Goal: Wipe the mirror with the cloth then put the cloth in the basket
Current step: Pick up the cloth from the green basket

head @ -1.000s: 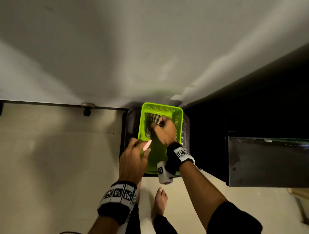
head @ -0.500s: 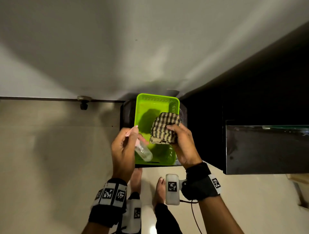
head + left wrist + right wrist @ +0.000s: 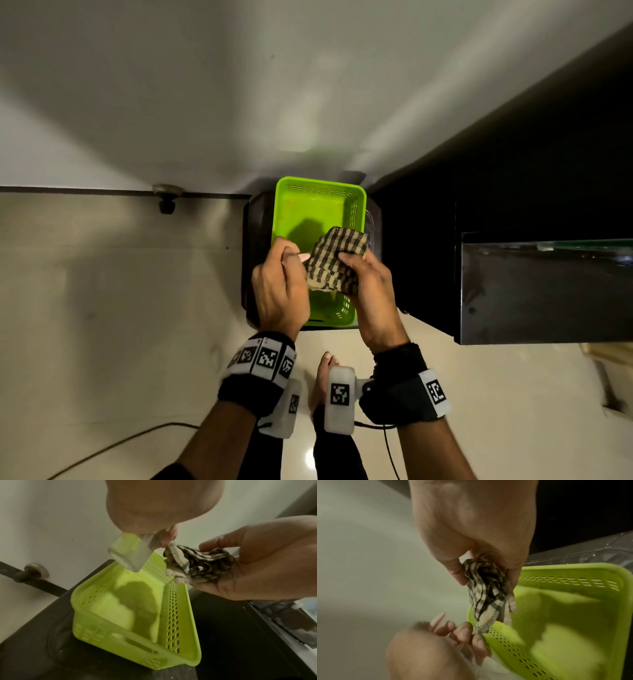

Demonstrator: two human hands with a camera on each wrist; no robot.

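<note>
Dim corner, green basket on a dark stand: right hand grips the soft, light cloth bunched; left hand clutches a clear bottle.

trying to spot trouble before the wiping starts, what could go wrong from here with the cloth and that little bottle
1. The left hand grips a small clear bottle tilted over the green basket, its pink tip close to the cloth; spray could miss into the basket.
2. The right hand holds the bunched cloth by its fingers only, with a corner hanging loose; it might slip into the basket before the mirror is wiped.
</note>
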